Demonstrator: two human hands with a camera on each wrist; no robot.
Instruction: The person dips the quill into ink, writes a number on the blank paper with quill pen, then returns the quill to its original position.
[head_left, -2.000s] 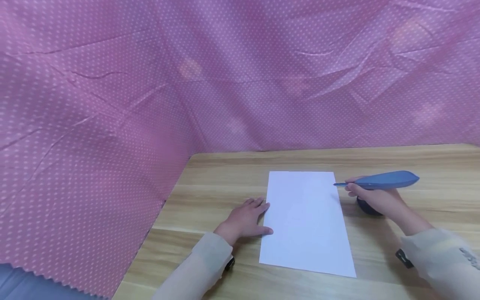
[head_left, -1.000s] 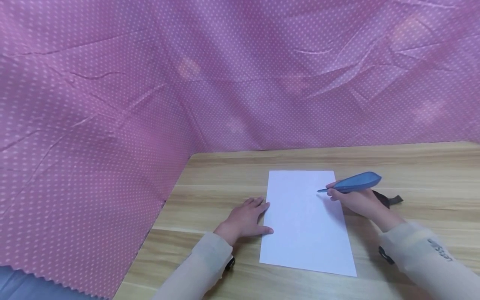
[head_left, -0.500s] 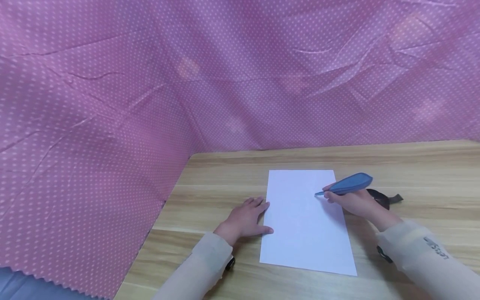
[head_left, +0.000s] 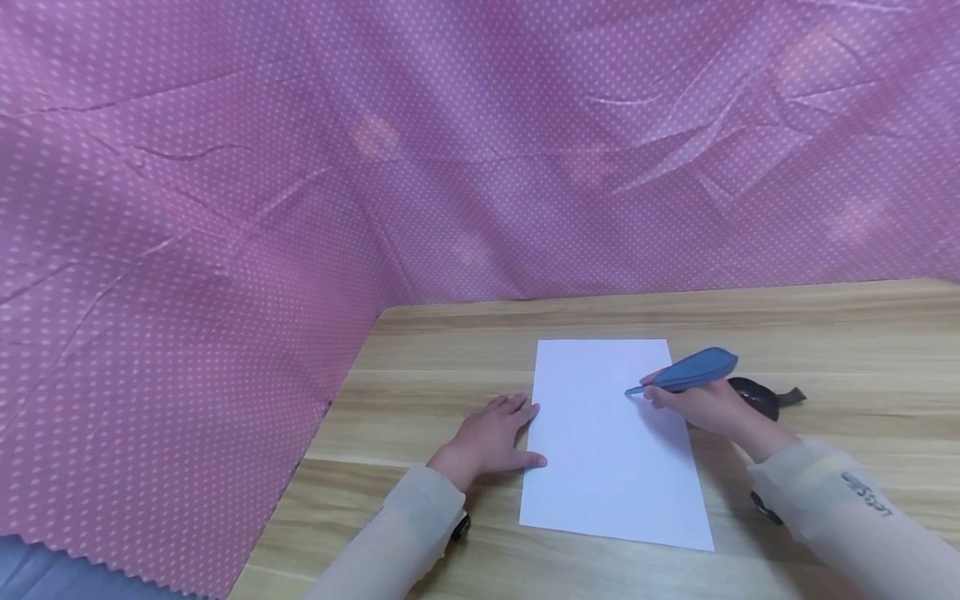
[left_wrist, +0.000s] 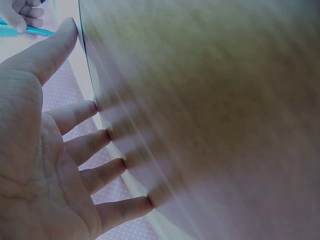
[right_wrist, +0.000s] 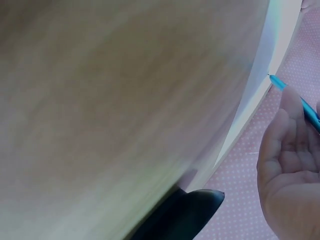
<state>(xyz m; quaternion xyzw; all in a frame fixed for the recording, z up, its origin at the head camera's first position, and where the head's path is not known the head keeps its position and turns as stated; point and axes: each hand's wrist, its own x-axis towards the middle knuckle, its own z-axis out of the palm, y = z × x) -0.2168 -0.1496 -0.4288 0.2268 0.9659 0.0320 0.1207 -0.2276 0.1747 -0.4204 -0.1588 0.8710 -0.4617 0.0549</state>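
A white sheet of paper [head_left: 603,475] lies flat on the wooden table. My right hand [head_left: 701,407] pinches a blue feather-shaped pen [head_left: 699,369] near its pointed end, over the sheet's upper right part. In the right wrist view the pen [right_wrist: 309,111] meets the paper with its tip, and a tiny dark mark shows there. Spread and flat, my left hand [head_left: 487,437] rests at the sheet's left edge, thumb and index fingertip on the paper. The left wrist view shows this hand's [left_wrist: 35,160] straight, parted fingers touching the surface.
A glossy black rounded object [head_left: 756,398] with a stem-like strip stands just behind the right wrist, partly hidden. The wooden table [head_left: 360,483] ends at the left and back. Pink dotted cloth [head_left: 480,167] hangs behind it and on the left.
From right of the sheet, my right hand has carried the pen left onto the paper, then shifted slightly down and left. The black object has come into fuller view. My left hand stays put.
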